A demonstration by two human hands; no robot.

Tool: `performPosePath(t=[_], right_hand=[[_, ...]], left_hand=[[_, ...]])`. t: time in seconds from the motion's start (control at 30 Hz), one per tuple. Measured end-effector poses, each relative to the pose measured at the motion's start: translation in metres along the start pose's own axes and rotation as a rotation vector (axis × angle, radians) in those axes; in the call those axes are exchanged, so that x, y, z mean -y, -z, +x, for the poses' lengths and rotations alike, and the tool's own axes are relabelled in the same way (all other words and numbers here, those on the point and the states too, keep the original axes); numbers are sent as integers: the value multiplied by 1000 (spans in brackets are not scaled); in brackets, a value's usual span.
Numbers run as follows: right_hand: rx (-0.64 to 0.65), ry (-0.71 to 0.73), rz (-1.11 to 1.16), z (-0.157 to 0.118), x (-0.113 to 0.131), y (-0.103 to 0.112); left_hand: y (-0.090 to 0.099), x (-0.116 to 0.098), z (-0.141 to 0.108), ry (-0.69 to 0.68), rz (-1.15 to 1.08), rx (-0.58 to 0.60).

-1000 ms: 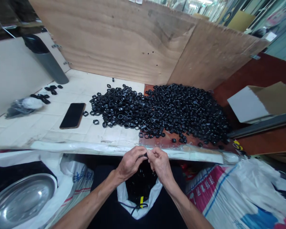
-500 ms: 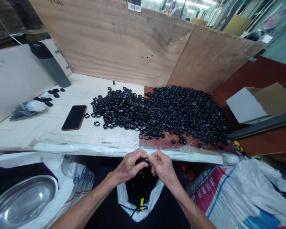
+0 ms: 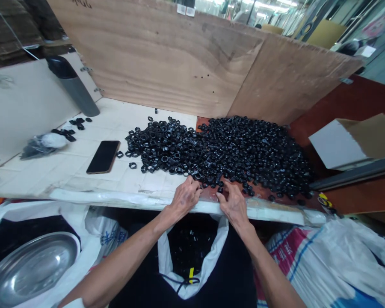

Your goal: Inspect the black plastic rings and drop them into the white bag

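Observation:
My left hand (image 3: 186, 196) reaches over the table's front edge with its fingers curled together at the near side of a heap of black plastic rings (image 3: 165, 145). A black ring seems pinched at its fingertips, mostly hidden by them. Beside it, the thumb and forefinger of my right hand (image 3: 235, 204) close around a small black piece (image 3: 220, 190) on the red-brown board. Behind that hand spreads a larger heap of small black pieces (image 3: 259, 149). Below both hands, in my lap, a white bag (image 3: 164, 256) with its mouth open holds many dark pieces.
A phone (image 3: 103, 157) lies left of the rings. Farther left are a plastic bag of black parts (image 3: 40, 146) and a grey bottle (image 3: 80, 96). An open carton (image 3: 336, 145) stands right. Below the table are a metal basin (image 3: 35, 269) and a woven sack (image 3: 321, 261).
Both hands have moved up and forward from above the lap bag to the near edge of the heaps. They were together over a small dark piece and are now apart.

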State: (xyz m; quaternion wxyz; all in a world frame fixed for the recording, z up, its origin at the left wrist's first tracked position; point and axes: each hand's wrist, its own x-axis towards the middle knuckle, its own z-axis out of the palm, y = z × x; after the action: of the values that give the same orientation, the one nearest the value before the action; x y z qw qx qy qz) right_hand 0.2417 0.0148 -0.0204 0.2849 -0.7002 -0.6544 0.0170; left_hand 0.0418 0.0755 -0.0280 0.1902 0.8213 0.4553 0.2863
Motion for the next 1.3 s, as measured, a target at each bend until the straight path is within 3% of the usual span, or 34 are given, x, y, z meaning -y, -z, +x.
performPosePath(t=[0.4, 0.67, 0.77, 0.9, 1.0, 1.17, 1.3], right_hand=[[31, 77, 162, -5, 25, -9], [58, 58, 189, -4, 39, -12], [83, 6, 382, -4, 41, -12], [183, -252, 881, -4, 50, -12], [214, -377, 1076, -3, 58, -13], [150, -362, 1017, -4, 62, -19], [51, -261, 944, -7, 61, -23]], left_hand=[[14, 3, -18, -133, -44, -41], [19, 4, -21, -44, -289, -68], [20, 6, -20, -46, -346, -62], [22, 7, -19, -74, -391, -46], [22, 9, -19, -112, -423, -51], [16, 15, -18, -163, -449, -48], [13, 17, -19, -109, -495, -37]])
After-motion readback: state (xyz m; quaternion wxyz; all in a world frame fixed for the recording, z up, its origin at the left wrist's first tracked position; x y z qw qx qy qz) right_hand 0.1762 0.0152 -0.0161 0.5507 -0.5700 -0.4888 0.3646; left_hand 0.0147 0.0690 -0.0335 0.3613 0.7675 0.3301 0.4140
